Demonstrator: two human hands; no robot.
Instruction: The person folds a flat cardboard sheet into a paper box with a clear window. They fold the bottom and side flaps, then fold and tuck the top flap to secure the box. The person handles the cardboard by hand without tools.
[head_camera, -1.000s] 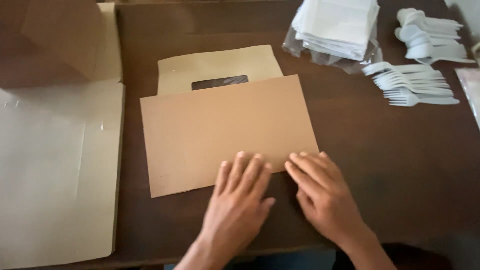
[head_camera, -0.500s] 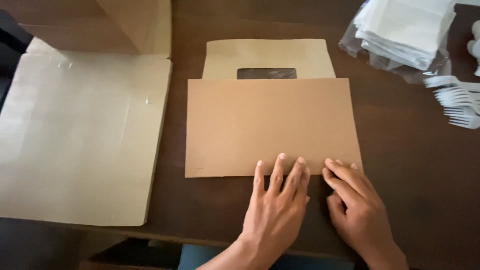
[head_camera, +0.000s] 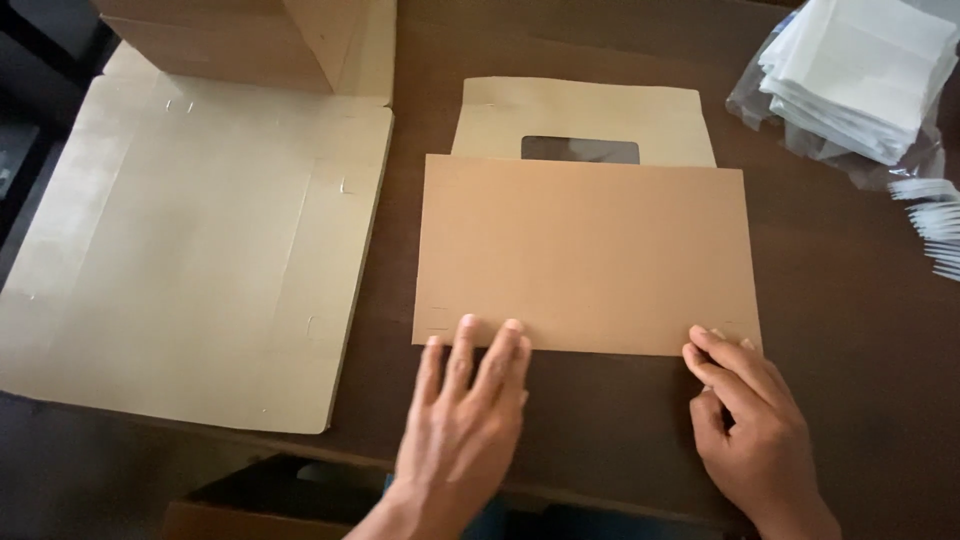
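Matt brown paper bag (head_camera: 585, 255)

Left hand (head_camera: 462, 415) flat, fingers spread; right hand (head_camera: 752, 425) fingers loosely curled
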